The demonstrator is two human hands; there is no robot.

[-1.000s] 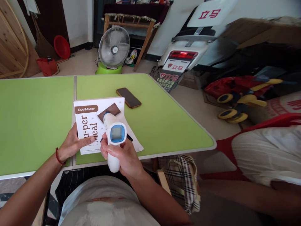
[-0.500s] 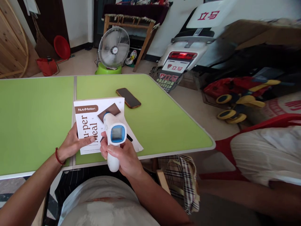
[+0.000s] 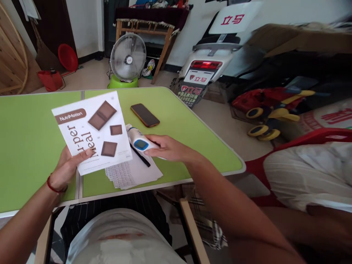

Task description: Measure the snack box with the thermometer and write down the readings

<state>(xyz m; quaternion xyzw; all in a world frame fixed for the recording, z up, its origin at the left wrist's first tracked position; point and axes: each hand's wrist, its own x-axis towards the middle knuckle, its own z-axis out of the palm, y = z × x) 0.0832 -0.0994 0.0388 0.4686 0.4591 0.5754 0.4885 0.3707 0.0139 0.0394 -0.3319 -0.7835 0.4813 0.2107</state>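
My left hand (image 3: 66,167) grips the lower left corner of a white box (image 3: 92,131) printed with brown squares, lifted and tilted over the green table (image 3: 33,135). My right hand (image 3: 168,148) is closed on a white and blue infrared thermometer (image 3: 139,140), which lies low over a white paper sheet (image 3: 137,170) on the table. A black pen (image 3: 140,156) rests on that sheet just under the thermometer. A dark phone (image 3: 145,115) lies farther back on the table.
The table's right edge (image 3: 220,137) runs close to another person seated in a red chair (image 3: 310,168) on the right. Beyond the table stand a floor fan (image 3: 128,58), a white scooter (image 3: 211,62) and a wooden bench (image 3: 143,29).
My right hand lowered the thermometer from upright in front of the box down to the paper on the right. My left hand lifted the box and swung it left, uncovering the paper and pen.
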